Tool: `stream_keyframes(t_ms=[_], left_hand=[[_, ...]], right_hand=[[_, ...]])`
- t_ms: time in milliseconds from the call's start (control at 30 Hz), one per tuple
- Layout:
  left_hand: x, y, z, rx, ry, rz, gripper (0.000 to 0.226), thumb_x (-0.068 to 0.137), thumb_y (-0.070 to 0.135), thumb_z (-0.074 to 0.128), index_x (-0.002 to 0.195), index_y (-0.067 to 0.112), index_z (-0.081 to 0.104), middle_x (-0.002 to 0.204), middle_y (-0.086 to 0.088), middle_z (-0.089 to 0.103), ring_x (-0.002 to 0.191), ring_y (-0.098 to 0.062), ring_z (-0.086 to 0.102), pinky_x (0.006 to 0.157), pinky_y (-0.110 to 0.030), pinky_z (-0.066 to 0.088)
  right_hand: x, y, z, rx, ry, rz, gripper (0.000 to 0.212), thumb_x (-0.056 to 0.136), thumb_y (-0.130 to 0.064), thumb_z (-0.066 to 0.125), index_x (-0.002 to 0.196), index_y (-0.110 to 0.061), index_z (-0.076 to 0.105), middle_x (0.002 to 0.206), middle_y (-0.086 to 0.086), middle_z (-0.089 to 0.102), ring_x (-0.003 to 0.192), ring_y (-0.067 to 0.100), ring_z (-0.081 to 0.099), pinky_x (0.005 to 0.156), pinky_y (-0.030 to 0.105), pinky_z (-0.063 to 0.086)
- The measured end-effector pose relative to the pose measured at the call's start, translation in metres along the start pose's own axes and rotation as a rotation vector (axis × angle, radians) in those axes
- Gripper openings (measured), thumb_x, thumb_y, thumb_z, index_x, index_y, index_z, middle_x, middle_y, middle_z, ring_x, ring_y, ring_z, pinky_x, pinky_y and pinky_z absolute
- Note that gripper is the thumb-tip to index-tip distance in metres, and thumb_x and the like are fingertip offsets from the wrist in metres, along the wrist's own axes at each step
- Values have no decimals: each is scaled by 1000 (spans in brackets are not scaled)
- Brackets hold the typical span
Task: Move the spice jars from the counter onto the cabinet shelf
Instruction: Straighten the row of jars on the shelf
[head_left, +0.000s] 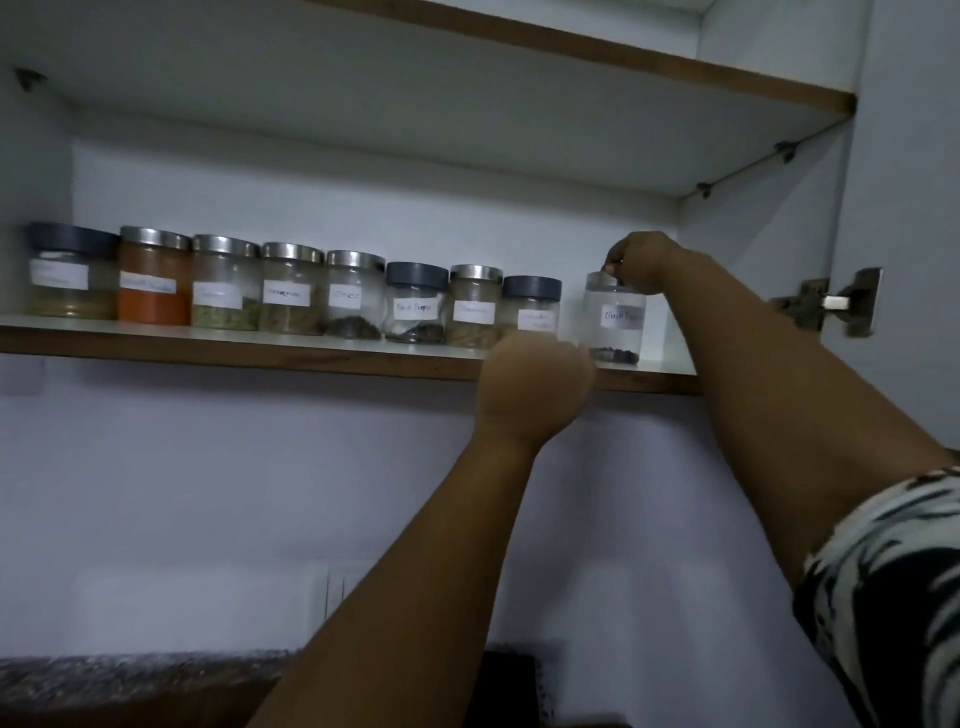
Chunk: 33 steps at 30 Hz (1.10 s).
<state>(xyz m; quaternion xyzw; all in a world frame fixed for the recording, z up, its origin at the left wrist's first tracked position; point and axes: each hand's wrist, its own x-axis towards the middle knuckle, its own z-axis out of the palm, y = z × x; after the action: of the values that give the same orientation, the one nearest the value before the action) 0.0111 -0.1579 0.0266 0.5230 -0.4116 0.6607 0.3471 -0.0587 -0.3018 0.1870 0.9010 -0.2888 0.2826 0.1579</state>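
My right hand (641, 262) pinches the lid of a clear, round glass jar (614, 325) that stands at the right end of the wood-edged cabinet shelf (234, 353), dark peppercorns in its bottom. My left hand (535, 379) is curled into a blurred, loose fist by the shelf edge. Eight labelled jars (291, 288), steel or grey-lidded, line up leftward.

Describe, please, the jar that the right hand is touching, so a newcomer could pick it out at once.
Find the cabinet shelf with its row of spice jars. At the row's right end, apart from the others, stands a clear jar with dark bits at the bottom. The right hand grips its lid.
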Motion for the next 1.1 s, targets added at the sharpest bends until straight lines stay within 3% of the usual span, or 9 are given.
stream_keyframes(t_ms=[133,467,667,800,1100], left_hand=[[0,1,0,54,15,9,32,87,23,56,56,13,58,54,-3,53,52,-18,52,56,-30,40],[-1,-1,8,60,78,31,33,86,22,56,55,13,58,54,-2,55,53,-18,53,55,-30,41],[0,-1,8,59,100,35,33,87,22,55,55,14,58,54,-2,55,52,-19,52,53,-31,42],[-1,-1,8,64,107,46,34,87,22,55,54,14,57,54,-2,54,51,-20,51,53,-32,43],[0,-1,10,55,135,50,36,89,22,51,55,13,56,54,-2,53,51,-21,49,53,-33,43]], right_hand=[[21,-6,15,-74,-72,35,44,98,-5,49,141,-9,47,146,13,46,130,30,46,107,36,38],[60,7,57,26,-24,61,49,99,-3,43,146,-20,42,144,17,37,129,36,43,107,40,38],[64,17,84,161,87,13,46,101,-8,37,145,-17,43,137,20,39,120,41,48,101,40,40],[61,23,86,269,157,50,46,101,-13,39,147,-15,34,138,24,34,107,45,54,85,42,46],[61,26,80,286,200,19,27,97,-17,56,120,-5,63,118,24,55,103,38,57,82,35,46]])
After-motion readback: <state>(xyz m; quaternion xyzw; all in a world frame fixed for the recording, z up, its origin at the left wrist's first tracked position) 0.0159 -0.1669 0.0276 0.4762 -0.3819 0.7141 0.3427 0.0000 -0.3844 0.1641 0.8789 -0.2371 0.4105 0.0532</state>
